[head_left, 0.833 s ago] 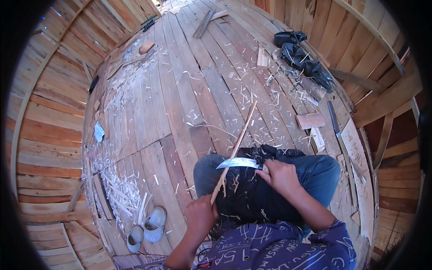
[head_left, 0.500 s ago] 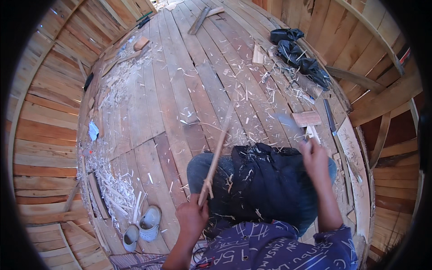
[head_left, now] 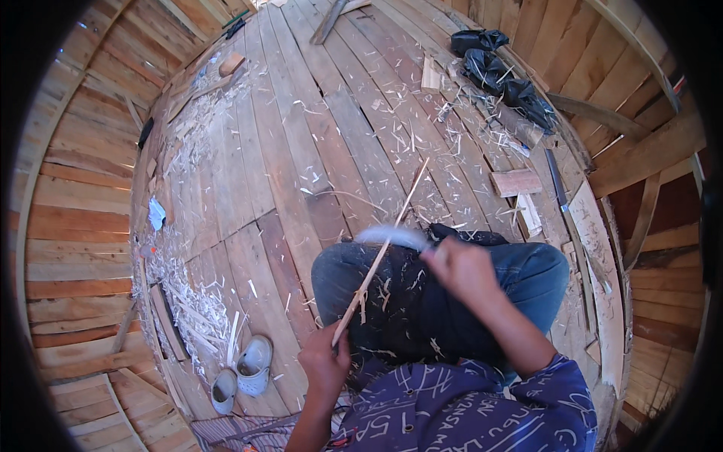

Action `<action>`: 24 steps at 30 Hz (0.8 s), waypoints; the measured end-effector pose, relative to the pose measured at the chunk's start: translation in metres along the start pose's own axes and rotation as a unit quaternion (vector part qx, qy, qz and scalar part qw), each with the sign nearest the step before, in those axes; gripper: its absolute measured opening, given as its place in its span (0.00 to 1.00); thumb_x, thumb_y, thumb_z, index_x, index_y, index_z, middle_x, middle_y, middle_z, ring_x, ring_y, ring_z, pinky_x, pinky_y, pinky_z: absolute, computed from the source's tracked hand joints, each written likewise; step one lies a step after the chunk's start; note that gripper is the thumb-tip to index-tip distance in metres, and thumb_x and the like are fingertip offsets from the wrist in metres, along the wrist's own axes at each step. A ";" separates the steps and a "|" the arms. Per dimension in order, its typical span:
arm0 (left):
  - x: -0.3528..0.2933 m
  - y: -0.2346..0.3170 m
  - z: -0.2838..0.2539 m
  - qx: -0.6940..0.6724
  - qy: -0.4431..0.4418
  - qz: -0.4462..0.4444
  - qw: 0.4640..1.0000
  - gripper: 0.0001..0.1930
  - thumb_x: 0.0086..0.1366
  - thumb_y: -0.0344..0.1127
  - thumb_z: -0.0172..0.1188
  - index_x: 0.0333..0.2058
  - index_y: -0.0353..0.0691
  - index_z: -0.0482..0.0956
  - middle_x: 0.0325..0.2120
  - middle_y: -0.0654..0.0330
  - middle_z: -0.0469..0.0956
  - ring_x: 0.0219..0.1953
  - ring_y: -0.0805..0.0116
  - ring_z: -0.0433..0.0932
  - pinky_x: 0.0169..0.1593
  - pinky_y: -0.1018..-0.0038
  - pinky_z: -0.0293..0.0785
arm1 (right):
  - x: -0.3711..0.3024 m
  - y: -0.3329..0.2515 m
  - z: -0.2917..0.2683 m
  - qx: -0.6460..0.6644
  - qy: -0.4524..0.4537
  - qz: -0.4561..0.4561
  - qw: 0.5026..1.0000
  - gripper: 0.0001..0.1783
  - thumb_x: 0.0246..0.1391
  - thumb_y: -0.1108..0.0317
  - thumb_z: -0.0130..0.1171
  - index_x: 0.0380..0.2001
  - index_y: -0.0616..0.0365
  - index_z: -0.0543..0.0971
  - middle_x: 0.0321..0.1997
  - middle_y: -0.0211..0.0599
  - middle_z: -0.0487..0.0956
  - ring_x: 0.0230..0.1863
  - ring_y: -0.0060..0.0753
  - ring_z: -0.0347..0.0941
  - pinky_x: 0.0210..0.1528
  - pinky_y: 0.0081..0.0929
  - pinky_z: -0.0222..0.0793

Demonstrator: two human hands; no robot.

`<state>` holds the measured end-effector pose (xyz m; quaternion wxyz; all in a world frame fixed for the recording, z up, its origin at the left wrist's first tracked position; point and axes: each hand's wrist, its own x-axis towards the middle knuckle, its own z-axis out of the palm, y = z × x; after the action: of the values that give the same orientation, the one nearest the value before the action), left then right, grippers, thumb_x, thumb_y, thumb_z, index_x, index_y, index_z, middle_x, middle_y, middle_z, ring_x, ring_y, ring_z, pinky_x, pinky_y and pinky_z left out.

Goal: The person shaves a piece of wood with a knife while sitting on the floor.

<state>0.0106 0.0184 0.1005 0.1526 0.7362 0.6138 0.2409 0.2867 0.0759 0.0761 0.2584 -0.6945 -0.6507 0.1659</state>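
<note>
My left hand [head_left: 324, 357] is closed round the lower end of a thin wooden stick [head_left: 370, 276], which slants up and away to the right over my lap. Small curled slivers stick out from its side near my fist. My right hand [head_left: 461, 265] grips the handle of a knife [head_left: 393, 236], whose pale blade is smeared by motion. The blade crosses the stick's upper half; I cannot tell whether it touches. Beneath both lies a dark cloth [head_left: 422, 301] spread over my crossed legs and sprinkled with shavings.
Wood shavings [head_left: 197, 316] heap at the left beside a pair of light clogs [head_left: 254, 364]. A reddish wood block [head_left: 516, 181] and a long dark blade-like tool [head_left: 556, 179] lie at the right. Black plastic bags [head_left: 503, 81] sit farther off. Plank walls rise on both sides.
My right hand has swung the knife from the right side leftward to the stick. The stick now leans farther right, its far end lower, while my left hand keeps its hold.
</note>
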 end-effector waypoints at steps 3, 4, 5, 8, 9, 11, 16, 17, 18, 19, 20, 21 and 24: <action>0.003 -0.002 -0.005 0.009 -0.010 0.015 1.000 0.09 0.51 0.26 0.63 0.33 0.34 0.79 0.26 0.49 0.78 0.27 0.53 0.79 0.32 0.67 0.74 | 0.019 0.023 -0.011 -0.091 -0.012 0.016 0.996 0.25 0.51 0.45 0.57 0.20 0.59 0.73 0.18 0.46 0.76 0.21 0.49 0.75 0.24 0.42 0.70; 0.006 -0.002 -0.005 0.014 -0.015 0.029 0.999 0.09 0.51 0.26 0.63 0.33 0.34 0.79 0.26 0.49 0.78 0.28 0.53 0.79 0.31 0.67 0.74 | 0.020 0.026 -0.009 -0.091 -0.010 0.011 0.996 0.25 0.51 0.45 0.58 0.20 0.59 0.73 0.18 0.46 0.76 0.21 0.49 0.75 0.24 0.42 0.70; 0.006 -0.004 -0.006 0.004 -0.021 0.009 1.000 0.09 0.51 0.26 0.63 0.33 0.33 0.79 0.26 0.48 0.78 0.28 0.54 0.79 0.31 0.68 0.74 | 0.021 0.026 -0.009 -0.090 -0.007 0.007 0.996 0.25 0.50 0.46 0.58 0.20 0.59 0.73 0.18 0.46 0.76 0.21 0.49 0.75 0.24 0.42 0.70; 0.001 -0.013 -0.004 -0.027 -0.031 -0.038 0.998 0.09 0.51 0.26 0.64 0.33 0.33 0.79 0.26 0.48 0.78 0.28 0.54 0.79 0.31 0.68 0.75 | 0.017 0.006 -0.005 -0.019 0.018 -0.025 0.999 0.25 0.51 0.45 0.58 0.20 0.59 0.73 0.18 0.46 0.76 0.22 0.49 0.75 0.24 0.42 0.70; -0.001 -0.017 -0.001 -0.040 -0.029 -0.044 0.998 0.09 0.51 0.26 0.64 0.32 0.34 0.79 0.26 0.49 0.78 0.28 0.52 0.78 0.32 0.67 0.74 | 0.017 0.003 -0.003 -0.004 0.011 -0.033 0.999 0.26 0.51 0.44 0.56 0.20 0.59 0.73 0.18 0.46 0.76 0.21 0.50 0.75 0.24 0.42 0.70; -0.001 -0.022 0.000 -0.055 -0.039 -0.037 0.997 0.08 0.51 0.26 0.64 0.32 0.33 0.78 0.26 0.49 0.78 0.28 0.54 0.78 0.32 0.67 0.74 | 0.013 -0.007 0.002 0.004 -0.016 -0.075 0.997 0.25 0.50 0.46 0.59 0.21 0.60 0.73 0.18 0.47 0.75 0.21 0.51 0.74 0.24 0.41 0.70; -0.005 -0.038 0.000 -0.088 -0.069 -0.058 0.992 0.08 0.54 0.25 0.63 0.33 0.29 0.77 0.27 0.50 0.78 0.27 0.62 0.80 0.28 0.74 0.78 | 0.034 0.001 0.002 -0.027 -0.001 -0.011 1.000 0.26 0.49 0.44 0.59 0.19 0.59 0.72 0.17 0.45 0.74 0.21 0.51 0.74 0.24 0.41 0.69; -0.002 -0.035 -0.001 -0.077 -0.072 -0.048 0.993 0.08 0.55 0.25 0.62 0.34 0.29 0.77 0.27 0.50 0.78 0.28 0.64 0.80 0.28 0.74 0.78 | 0.047 0.019 -0.003 -0.069 0.008 -0.070 0.995 0.25 0.49 0.45 0.59 0.19 0.58 0.72 0.17 0.46 0.75 0.21 0.50 0.74 0.24 0.41 0.69; 0.002 -0.029 -0.002 -0.066 -0.076 -0.038 0.994 0.08 0.55 0.25 0.62 0.34 0.29 0.77 0.27 0.51 0.78 0.28 0.65 0.80 0.28 0.75 0.78 | 0.045 0.023 0.000 -0.075 0.007 -0.064 0.995 0.25 0.49 0.44 0.58 0.20 0.58 0.73 0.18 0.46 0.75 0.21 0.50 0.74 0.24 0.41 0.69; 0.006 -0.024 -0.002 -0.056 -0.077 -0.026 0.995 0.08 0.56 0.25 0.62 0.34 0.29 0.77 0.27 0.52 0.78 0.29 0.66 0.80 0.28 0.75 0.78 | 0.046 0.026 0.001 -0.083 0.008 -0.060 0.995 0.26 0.49 0.43 0.57 0.20 0.58 0.74 0.18 0.46 0.76 0.21 0.50 0.75 0.24 0.42 0.70; 0.007 -0.025 -0.002 -0.063 -0.086 -0.039 0.994 0.08 0.56 0.25 0.62 0.34 0.29 0.77 0.27 0.52 0.77 0.29 0.67 0.79 0.28 0.75 0.78 | 0.047 0.028 0.002 -0.090 0.010 -0.055 0.994 0.26 0.49 0.42 0.57 0.21 0.59 0.74 0.19 0.47 0.76 0.21 0.50 0.75 0.24 0.42 0.70; 0.007 -0.028 -0.003 -0.071 -0.094 -0.051 0.992 0.08 0.56 0.25 0.62 0.34 0.29 0.76 0.27 0.52 0.77 0.29 0.68 0.79 0.28 0.75 0.78 | 0.042 0.025 0.004 -0.077 0.028 -0.059 0.995 0.26 0.50 0.43 0.57 0.20 0.58 0.74 0.18 0.45 0.76 0.21 0.49 0.75 0.23 0.41 0.70; 0.001 -0.037 0.002 -0.092 -0.085 -0.052 0.991 0.07 0.56 0.24 0.62 0.33 0.29 0.76 0.26 0.52 0.77 0.30 0.70 0.78 0.29 0.75 0.78 | 0.028 -0.002 -0.004 -0.036 -0.021 -0.088 0.995 0.25 0.50 0.44 0.57 0.19 0.57 0.73 0.17 0.44 0.75 0.20 0.48 0.74 0.22 0.40 0.70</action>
<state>-0.0191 0.0266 0.0798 0.2837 0.7039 0.6113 0.2244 0.2903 0.1029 0.0834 0.2331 -0.6394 -0.7204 0.1334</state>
